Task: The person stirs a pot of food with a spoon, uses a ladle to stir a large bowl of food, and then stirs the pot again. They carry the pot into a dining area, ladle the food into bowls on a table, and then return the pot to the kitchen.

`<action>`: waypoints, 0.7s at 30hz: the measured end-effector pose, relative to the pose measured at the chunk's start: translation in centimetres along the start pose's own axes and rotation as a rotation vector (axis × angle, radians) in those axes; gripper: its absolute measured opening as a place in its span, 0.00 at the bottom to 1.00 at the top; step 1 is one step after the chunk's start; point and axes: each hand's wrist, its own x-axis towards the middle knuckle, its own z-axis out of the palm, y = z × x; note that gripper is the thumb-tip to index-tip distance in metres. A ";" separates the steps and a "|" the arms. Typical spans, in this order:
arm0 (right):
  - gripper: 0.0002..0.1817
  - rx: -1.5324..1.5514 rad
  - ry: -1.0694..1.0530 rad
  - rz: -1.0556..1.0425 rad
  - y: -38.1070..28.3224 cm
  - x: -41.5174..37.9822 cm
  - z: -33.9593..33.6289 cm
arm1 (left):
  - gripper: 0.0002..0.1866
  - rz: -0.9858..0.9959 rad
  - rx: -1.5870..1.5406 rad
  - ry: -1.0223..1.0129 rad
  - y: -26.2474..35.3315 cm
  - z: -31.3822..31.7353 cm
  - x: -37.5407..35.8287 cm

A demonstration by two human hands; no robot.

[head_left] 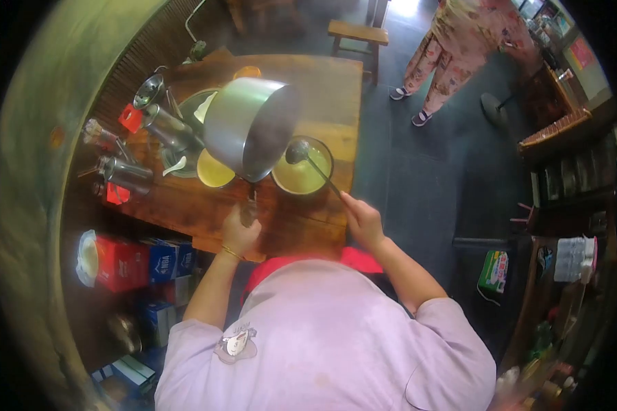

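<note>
My left hand (241, 231) is wrapped round the handle of a large metal saucepan (236, 116). The pan is tipped on its side over the wooden table (274, 229), its mouth turned toward a bowl of yellow-green liquid (303, 183). My right hand (363, 218) grips the long dark handle of a ladle (324, 176), whose head lies at the bowl, beside the pan's rim. Left of the pan handle is a yellow bowl (214, 170), partly covered by the pan. A white spoon (175, 166) rests further left.
Metal canisters (128, 175) and red boxes (130, 117) line the table's left side. Cartons (163, 262) sit on a shelf below. Beyond the table stand a wooden stool (358, 31) and a person in patterned clothes (452, 58). Shelves (562, 171) run along the right.
</note>
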 end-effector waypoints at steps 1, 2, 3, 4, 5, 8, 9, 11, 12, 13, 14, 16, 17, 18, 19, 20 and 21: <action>0.21 0.031 0.028 -0.035 -0.3 0.5 0.2 | 0.14 -0.033 0.017 -0.019 0.0 0.1 -0.1; 0.21 0.062 0.057 -0.070 -0.6 1.0 0.4 | 0.15 -0.065 0.035 -0.039 -0.1 0.1 -0.1; 0.22 0.103 0.006 -0.022 -1.4 1.6 0.7 | 0.15 -0.098 0.052 -0.056 -0.2 0.2 -0.1; 0.22 0.145 -0.049 0.021 -2.4 2.4 0.9 | 0.15 -0.062 0.041 -0.047 -0.3 0.4 -0.1; 0.22 0.188 -0.105 0.059 -2.8 2.8 1.1 | 0.15 -0.026 0.028 -0.032 -0.5 0.8 -0.1; 0.22 0.110 -0.127 -0.025 -2.8 3.1 1.7 | 0.15 0.005 -0.001 -0.019 -0.3 1.1 -0.1; 0.22 0.088 -0.123 -0.021 -2.2 2.9 1.4 | 0.16 0.002 -0.009 -0.018 -0.2 1.0 -0.1; 0.22 0.042 -0.123 -0.013 -0.4 1.8 -0.2 | 0.16 0.017 0.026 0.006 -0.1 0.5 0.0; 0.21 0.035 -0.100 0.004 0.1 1.3 -0.8 | 0.17 0.022 0.041 0.015 -0.1 0.4 0.0; 0.21 0.027 -0.076 0.024 0.5 0.7 -1.4 | 0.17 0.001 0.038 0.017 0.1 0.3 0.1; 0.21 0.017 -0.048 0.048 0.9 0.2 -2.0 | 0.17 -0.019 0.035 0.013 0.3 0.1 0.4; 0.21 0.004 -0.055 0.084 1.0 0.0 -2.4 | 0.17 -0.043 0.035 0.019 0.9 -0.1 0.5; 0.20 -0.015 -0.068 0.112 0.9 0.1 -2.5 | 0.17 -0.049 0.035 0.033 1.3 -0.1 0.6; 0.20 -0.034 -0.080 0.137 0.7 0.2 -2.5 | 0.17 -0.055 0.036 0.049 1.5 -0.1 0.7; 0.20 -0.033 -0.080 0.151 0.8 0.1 -2.3 | 0.17 -0.044 -0.018 0.048 1.3 0.0 0.6; 0.19 -0.031 -0.080 0.163 1.0 0.0 -1.9 | 0.17 -0.032 -0.071 0.048 0.7 0.1 0.6; 0.19 -0.028 -0.081 0.174 1.1 -0.1 -1.5 | 0.17 -0.021 -0.123 0.049 0.8 0.0 0.4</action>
